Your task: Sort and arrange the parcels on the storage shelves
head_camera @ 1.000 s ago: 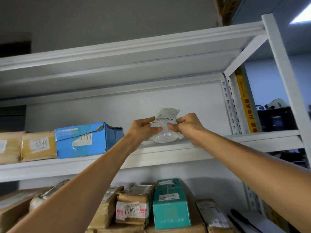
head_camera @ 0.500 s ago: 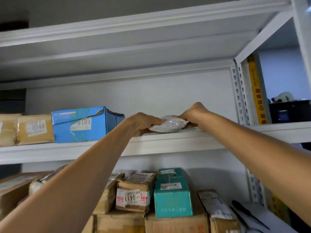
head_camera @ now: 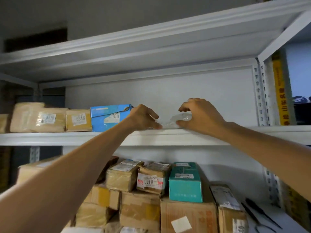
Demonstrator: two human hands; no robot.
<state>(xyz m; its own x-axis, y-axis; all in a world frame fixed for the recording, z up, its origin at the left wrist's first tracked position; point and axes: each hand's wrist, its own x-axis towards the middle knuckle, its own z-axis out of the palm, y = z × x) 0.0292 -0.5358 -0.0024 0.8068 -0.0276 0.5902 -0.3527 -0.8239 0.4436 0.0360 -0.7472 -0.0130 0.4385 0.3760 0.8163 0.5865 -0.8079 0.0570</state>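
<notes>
As left hand and right hand loosen, parcel now flat

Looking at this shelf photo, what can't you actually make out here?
All head view.
- Bag: contents blurred; left hand and right hand cover its ends, so grip is unclear.
- Leftmost box: cut off by the frame edge.
- Leftmost label: digits smeared by blur.
- Dark tools, lower right: too dim, partly cut off.
</notes>
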